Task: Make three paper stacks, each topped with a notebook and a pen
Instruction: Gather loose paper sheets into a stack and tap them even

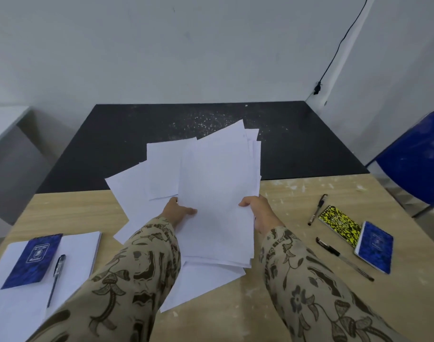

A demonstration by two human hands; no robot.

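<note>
Centrally, left hand [180, 212] and right hand [259, 213] grip loose sheets [216, 181] — notebooks [339, 224], pens [344, 259] alongside.

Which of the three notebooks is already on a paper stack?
The blue notebook on the left: it lies on a neat paper stack with a pen. The yellow-and-black notebook and the second blue notebook lie directly on the wooden table at right.

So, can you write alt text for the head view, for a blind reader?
The left-hand grip and right-hand grip hold loose white sheets over a table. At left lies a paper stack topped with a blue notebook and a pen; at right lie a yellow notebook, another blue notebook and two pens.
</note>
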